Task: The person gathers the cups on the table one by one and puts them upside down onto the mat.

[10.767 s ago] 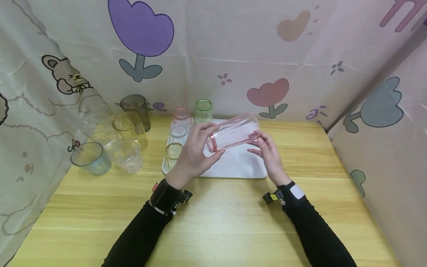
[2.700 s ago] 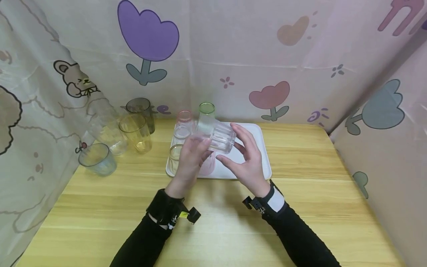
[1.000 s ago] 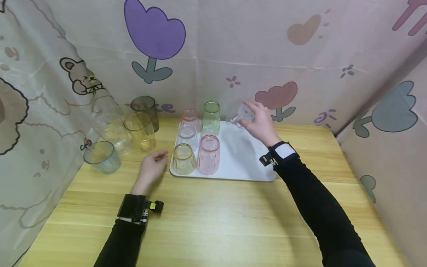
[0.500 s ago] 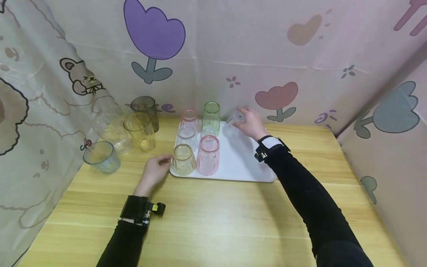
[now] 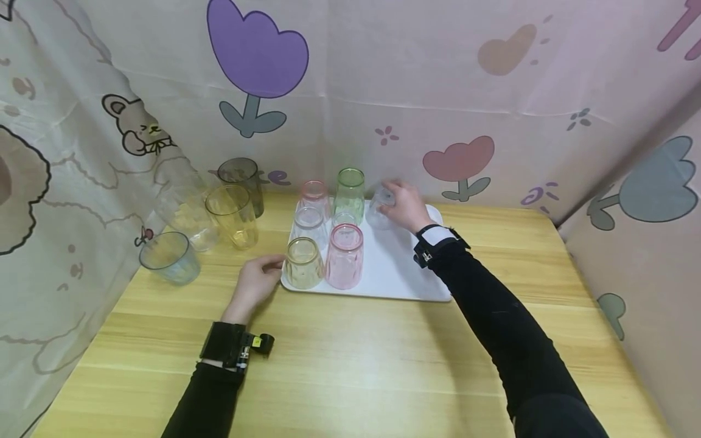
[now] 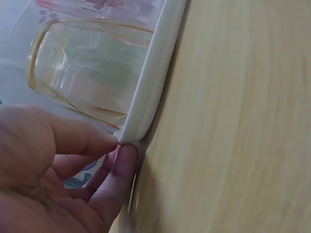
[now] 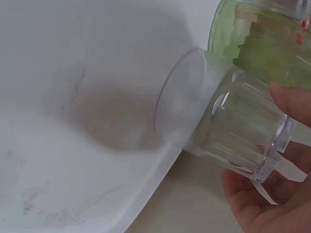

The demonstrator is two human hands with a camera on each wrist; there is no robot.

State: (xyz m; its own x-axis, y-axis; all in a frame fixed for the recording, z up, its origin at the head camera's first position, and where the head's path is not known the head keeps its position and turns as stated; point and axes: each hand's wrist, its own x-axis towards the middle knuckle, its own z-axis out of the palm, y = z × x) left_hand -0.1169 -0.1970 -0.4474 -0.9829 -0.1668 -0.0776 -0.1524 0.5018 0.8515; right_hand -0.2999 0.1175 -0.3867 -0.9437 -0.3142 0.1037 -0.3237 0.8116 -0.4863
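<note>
Clear glass was in the right hand, its base end held between thumb and fingers, its mouth turned down beyond the fingertips toward the back of the white tray; whether the rim touched the tray could not be told. Just left of those fingers stood the green glass. The left hand pinched the tray's left edge narrowly between thumb and fingers, with the yellow-rimmed glass just right of its fingertips and the pink glass next along. Left of these fingers, the blue glass stood mouth up.
</note>
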